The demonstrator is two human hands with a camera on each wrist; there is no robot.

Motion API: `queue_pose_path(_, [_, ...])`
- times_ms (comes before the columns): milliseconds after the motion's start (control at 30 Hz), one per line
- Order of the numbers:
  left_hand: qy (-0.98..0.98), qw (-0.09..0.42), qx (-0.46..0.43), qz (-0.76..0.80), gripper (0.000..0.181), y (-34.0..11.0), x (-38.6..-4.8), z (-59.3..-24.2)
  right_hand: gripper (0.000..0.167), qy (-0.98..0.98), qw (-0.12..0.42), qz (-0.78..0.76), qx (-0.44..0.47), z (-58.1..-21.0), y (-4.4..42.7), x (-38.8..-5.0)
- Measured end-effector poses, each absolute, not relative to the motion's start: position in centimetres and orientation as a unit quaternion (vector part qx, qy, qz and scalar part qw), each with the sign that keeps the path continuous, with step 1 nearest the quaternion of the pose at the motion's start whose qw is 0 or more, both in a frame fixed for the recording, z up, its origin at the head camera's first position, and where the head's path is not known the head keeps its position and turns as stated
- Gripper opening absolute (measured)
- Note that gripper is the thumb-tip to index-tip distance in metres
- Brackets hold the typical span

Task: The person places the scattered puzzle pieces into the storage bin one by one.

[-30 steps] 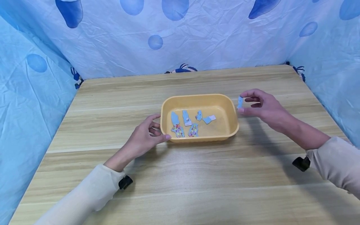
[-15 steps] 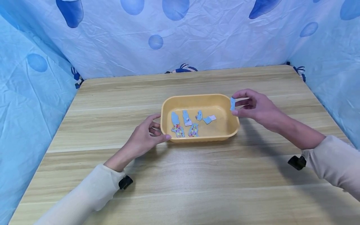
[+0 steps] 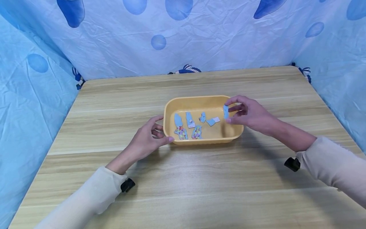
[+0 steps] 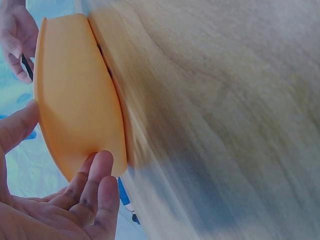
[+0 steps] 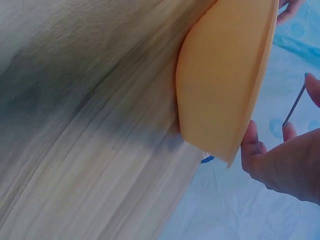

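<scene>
My right hand (image 3: 248, 115) pinches a small light-blue puzzle piece (image 3: 226, 112) between thumb and forefinger, over the right end of a yellow plastic tray (image 3: 197, 141). In the right wrist view the puzzle piece (image 5: 295, 104) shows edge-on as a thin dark strip. My left hand (image 3: 147, 138) holds the tray's left end, thumb at the front-left rim and fingers against the outer wall (image 4: 80, 95). Several flat puzzle pieces lie inside, among them a plain blue one (image 3: 178, 120), a blue-and-white one (image 3: 213, 121) and a multicoloured one (image 3: 196, 132).
The tray stands on a light wood-grain table (image 3: 183, 184). A blue curtain (image 3: 200, 41) with bubble shapes hangs behind the table and along both sides. Black clip-like devices (image 3: 127, 185) sit at both cuffs.
My right hand has moved left with the puzzle piece, from beyond the tray's right rim to over its inside, and slightly lower. My left hand and the tray have stayed in place.
</scene>
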State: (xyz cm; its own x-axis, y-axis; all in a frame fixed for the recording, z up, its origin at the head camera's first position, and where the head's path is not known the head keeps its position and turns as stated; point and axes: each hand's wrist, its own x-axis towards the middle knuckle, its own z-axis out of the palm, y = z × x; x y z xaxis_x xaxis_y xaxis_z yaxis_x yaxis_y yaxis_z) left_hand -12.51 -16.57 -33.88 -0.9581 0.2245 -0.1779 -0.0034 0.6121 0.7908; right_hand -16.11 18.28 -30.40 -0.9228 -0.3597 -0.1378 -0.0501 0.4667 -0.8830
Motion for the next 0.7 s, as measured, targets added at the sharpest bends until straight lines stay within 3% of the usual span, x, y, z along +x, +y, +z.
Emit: queue_pose_path(700, [0.888, 0.131, 0.060, 0.436, 0.086, -16.5, -12.6, -33.8, 0.047, 0.836, 0.216, -0.484, -0.140, -32.5, 15.9, -16.6])
